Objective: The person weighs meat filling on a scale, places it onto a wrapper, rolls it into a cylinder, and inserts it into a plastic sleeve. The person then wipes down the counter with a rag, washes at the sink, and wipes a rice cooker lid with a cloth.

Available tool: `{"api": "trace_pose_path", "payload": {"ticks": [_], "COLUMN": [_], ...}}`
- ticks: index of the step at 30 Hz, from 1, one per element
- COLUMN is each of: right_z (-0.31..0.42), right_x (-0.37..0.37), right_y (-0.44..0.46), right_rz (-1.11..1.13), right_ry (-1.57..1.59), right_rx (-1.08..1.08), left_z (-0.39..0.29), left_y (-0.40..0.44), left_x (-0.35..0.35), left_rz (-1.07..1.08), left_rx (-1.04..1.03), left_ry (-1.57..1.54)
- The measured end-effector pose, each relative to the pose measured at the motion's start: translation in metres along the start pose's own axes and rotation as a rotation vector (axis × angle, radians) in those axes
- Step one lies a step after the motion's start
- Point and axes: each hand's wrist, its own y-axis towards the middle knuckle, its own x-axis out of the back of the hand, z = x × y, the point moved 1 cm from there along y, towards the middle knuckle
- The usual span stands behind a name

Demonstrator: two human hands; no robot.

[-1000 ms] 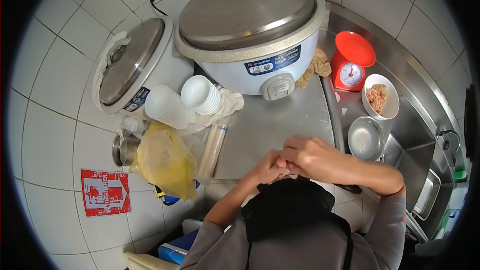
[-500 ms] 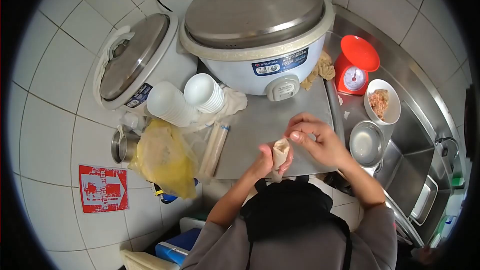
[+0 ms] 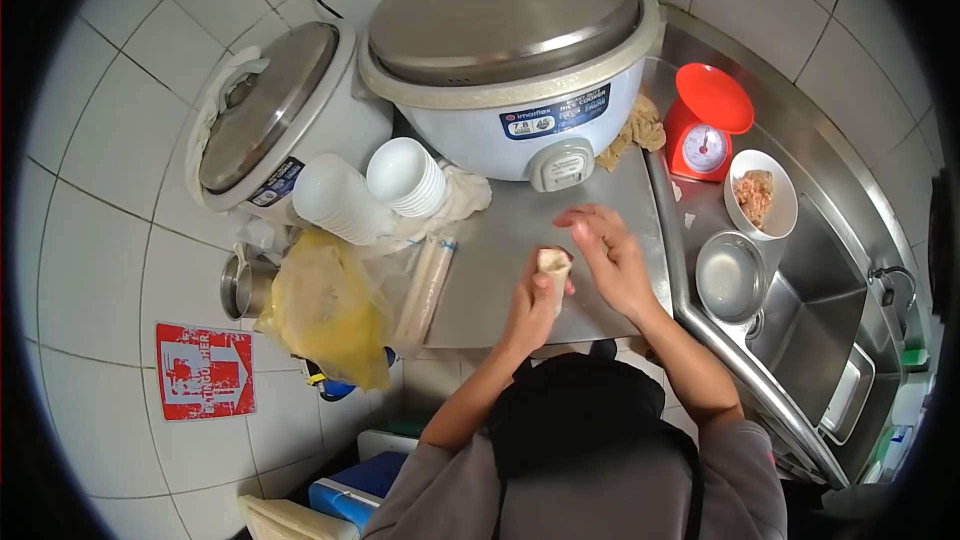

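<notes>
My left hand (image 3: 531,308) is wrapped round a pale rolled wrapper (image 3: 554,264), held upright over the front of the steel table (image 3: 490,290). The roll's top end looks open. To its right, my right hand (image 3: 609,262) is raised with its fingers apart and nothing in them, not touching the roll. A white bowl (image 3: 764,195) with pinkish minced filling and a metal bowl (image 3: 731,277) of cloudy liquid stand on the sink's ledge to the right.
A large rice cooker (image 3: 505,60) stands at the back, a second cooker (image 3: 285,130) to its left. Stacked white bowls (image 3: 405,178), a yellow plastic bag (image 3: 330,310) and a long wrapped pack (image 3: 428,290) are at left. A red scale (image 3: 704,120) stands near the sink (image 3: 810,290).
My hands were together low near my body, then parted, showing the roll in my left hand. Both have since moved forward over the table, and my right hand has opened beside the roll.
</notes>
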Motion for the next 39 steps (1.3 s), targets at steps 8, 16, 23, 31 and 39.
{"api": "trace_pose_path", "payload": {"ticks": [8, 16, 23, 31, 39], "right_z": [-0.074, -0.088, -0.078, -0.082, -0.078], "right_x": [-0.038, -0.023, -0.037, -0.018, -0.03], "right_y": [-0.065, -0.071, -0.143, -0.135, -0.131], "right_rz": [0.409, 0.3, 0.294, 0.444, 0.341], "right_ry": [0.115, -0.519, -0.883, -0.877, -0.788], "right_rx": [-0.464, 0.113, 0.033, 0.046, 0.056], "left_z": [0.045, 0.082, 0.085, 0.082, 0.076], "left_y": [-0.004, -0.033, -0.088, -0.076, -0.078], "left_x": [0.039, 0.052, 0.014, 0.019, -0.01], "left_rz": [-0.561, -0.079, 0.105, 0.242, 0.178], "left_rx": [0.064, -0.121, -0.122, -0.078, -0.081], "left_ry": [-0.403, 0.864, 1.202, 1.21, 1.181]}}
